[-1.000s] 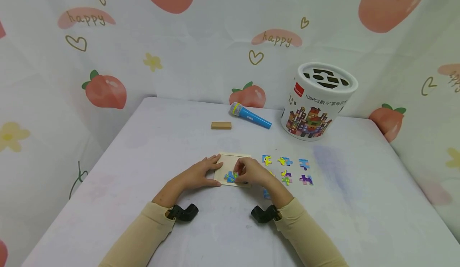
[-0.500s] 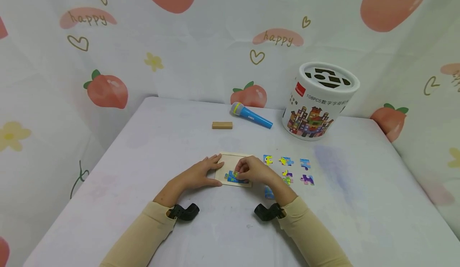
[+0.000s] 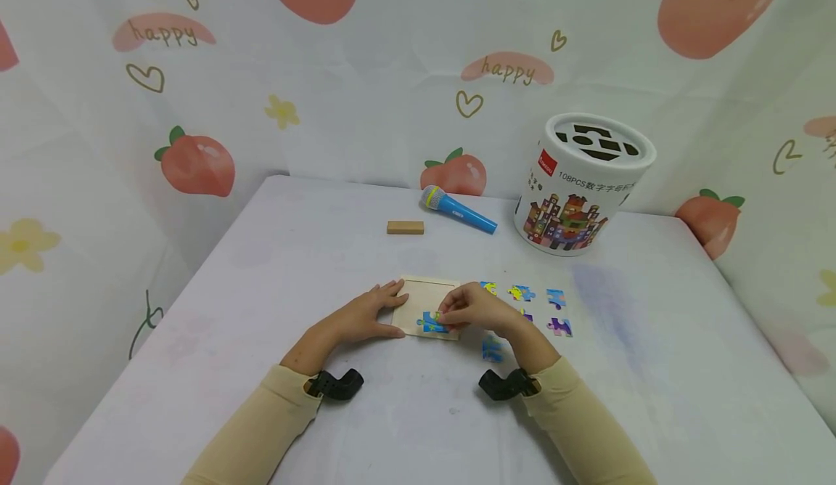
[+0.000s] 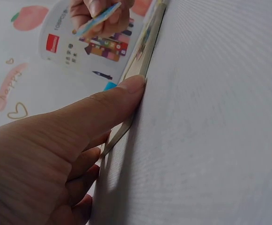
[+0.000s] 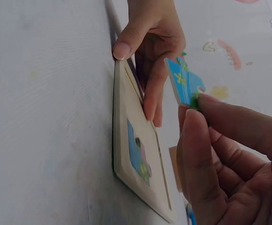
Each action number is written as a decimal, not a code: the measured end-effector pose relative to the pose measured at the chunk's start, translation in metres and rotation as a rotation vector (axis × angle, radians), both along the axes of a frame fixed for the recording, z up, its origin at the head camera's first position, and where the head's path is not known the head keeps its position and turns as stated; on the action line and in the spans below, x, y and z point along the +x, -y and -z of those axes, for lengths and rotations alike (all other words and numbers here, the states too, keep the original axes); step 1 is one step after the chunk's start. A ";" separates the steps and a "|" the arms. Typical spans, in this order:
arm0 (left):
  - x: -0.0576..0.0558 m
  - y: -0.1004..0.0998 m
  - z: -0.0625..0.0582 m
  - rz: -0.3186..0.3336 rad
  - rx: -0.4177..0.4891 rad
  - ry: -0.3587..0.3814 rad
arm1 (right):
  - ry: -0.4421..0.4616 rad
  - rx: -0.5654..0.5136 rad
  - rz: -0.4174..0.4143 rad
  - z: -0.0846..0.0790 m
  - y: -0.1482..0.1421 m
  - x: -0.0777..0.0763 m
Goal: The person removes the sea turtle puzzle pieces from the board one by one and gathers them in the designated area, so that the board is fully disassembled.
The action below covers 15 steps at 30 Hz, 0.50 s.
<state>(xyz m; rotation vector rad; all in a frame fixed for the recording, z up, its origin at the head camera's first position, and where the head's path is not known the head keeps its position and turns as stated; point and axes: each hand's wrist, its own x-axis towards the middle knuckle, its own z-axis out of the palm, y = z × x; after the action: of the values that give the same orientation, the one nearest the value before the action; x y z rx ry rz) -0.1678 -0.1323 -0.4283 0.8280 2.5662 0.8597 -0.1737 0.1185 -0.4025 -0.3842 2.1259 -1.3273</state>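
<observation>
My left hand rests at the left side of a shallow wooden puzzle tray, thumb and fingers spread along its edge. In the right wrist view its thumb presses the tray's near corner. My right hand pinches a blue jigsaw piece with yellow flower marks between thumb and forefinger. The piece is tilted and raised over the tray. Another jigsaw piece, blue, pink and green, lies inside the tray along its near side; in the head view the right hand mostly hides it.
Right of the tray lie several loose jigsaw pieces, some partly behind the right hand. Farther back are a small wooden block, a blue toy microphone and a large white tub. A printed cloth hangs behind the table.
My right hand has moved to the right over the tray with the pinched jigsaw piece. My left hand keeps its place at the tray's left edge.
</observation>
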 end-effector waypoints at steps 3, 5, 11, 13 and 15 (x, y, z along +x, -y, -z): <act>0.000 -0.001 0.000 0.000 -0.006 -0.003 | 0.012 -0.004 0.014 0.001 -0.006 0.002; 0.000 -0.001 0.000 -0.002 -0.009 -0.002 | 0.010 -0.003 0.024 -0.001 -0.010 0.004; 0.001 -0.001 0.000 -0.017 -0.014 0.013 | -0.007 0.003 0.052 -0.002 -0.023 0.011; 0.001 -0.001 0.000 -0.020 -0.019 0.015 | -0.014 0.010 0.051 -0.002 -0.027 0.013; 0.001 -0.001 0.001 -0.023 -0.023 0.015 | -0.021 0.017 0.047 -0.002 -0.030 0.014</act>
<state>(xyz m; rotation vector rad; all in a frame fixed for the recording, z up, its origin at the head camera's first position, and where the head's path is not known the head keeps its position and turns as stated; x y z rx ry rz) -0.1670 -0.1312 -0.4290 0.7837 2.5723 0.8390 -0.1596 0.1487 -0.4007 -0.3440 2.1745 -1.3357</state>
